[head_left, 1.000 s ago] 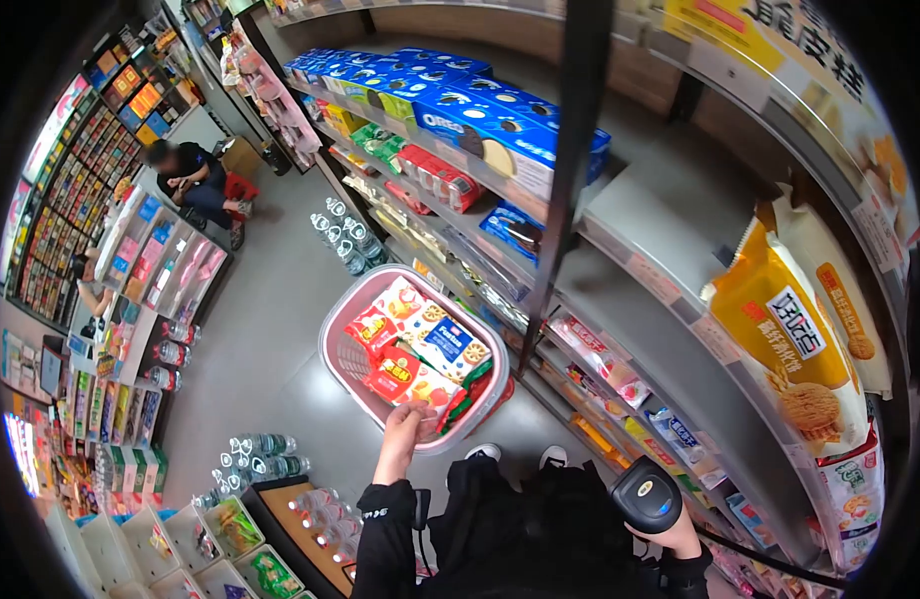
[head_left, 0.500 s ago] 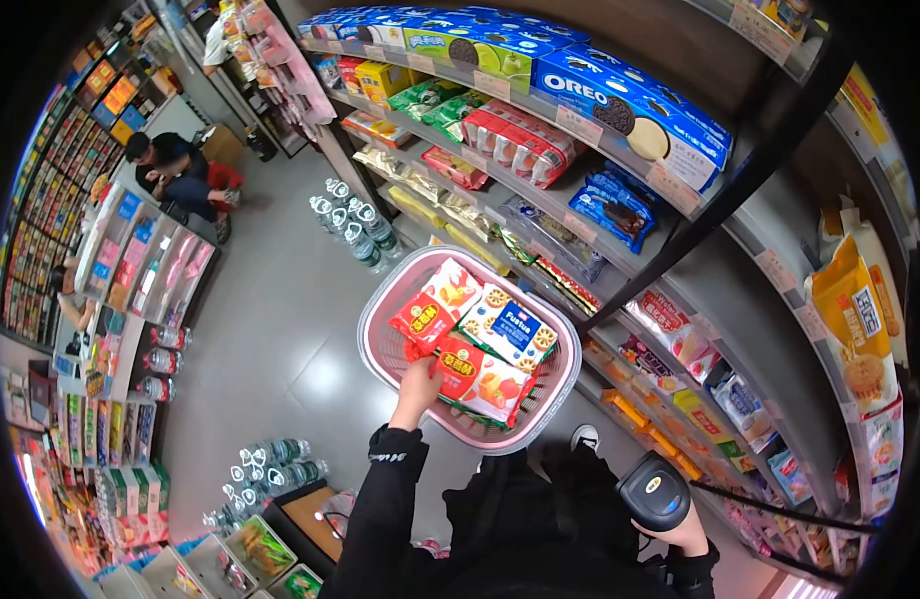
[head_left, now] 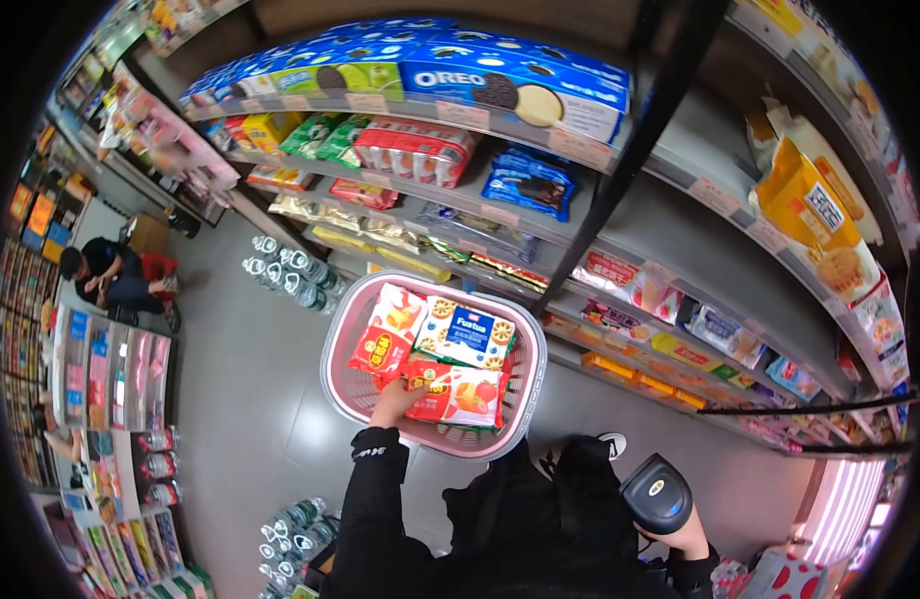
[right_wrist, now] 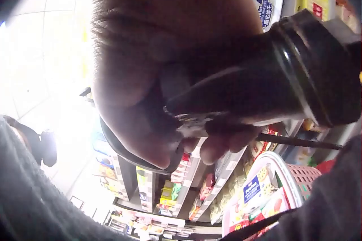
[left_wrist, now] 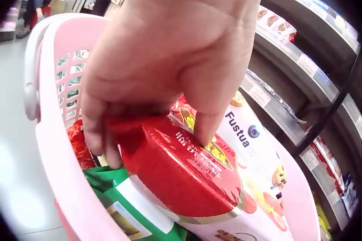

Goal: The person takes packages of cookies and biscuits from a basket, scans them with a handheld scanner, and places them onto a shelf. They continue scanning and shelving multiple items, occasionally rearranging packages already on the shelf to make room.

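Note:
A pink basket (head_left: 338,394) stands in front of the person, packets in it. Inside, the left hand (head_left: 392,402) grips the end of a red-and-white packet with strawberry pictures (head_left: 472,397), thumb on top and fingers around its edge in the left wrist view. A similar red-and-white packet (head_left: 388,334) lies at the left, and a white-and-blue Fustua biscuit packet (head_left: 470,334) behind. A green packet (left_wrist: 138,210) shows beneath the gripped one. Beside the body, the right hand (head_left: 688,539) holds a black barcode scanner (head_left: 657,496) by its handle.
Shelves with blue Oreo boxes (head_left: 515,90) and other snacks run along the far side and right. Bottled water packs (head_left: 290,272) stand on the floor past the basket. A seated person (head_left: 121,280) is at the far left, near a display counter (head_left: 111,374).
The left hand has shifted from the basket's near side to the left end of the red-and-white packet, which now lies crosswise at the front. The right hand keeps holding the scanner. The head view has turned.

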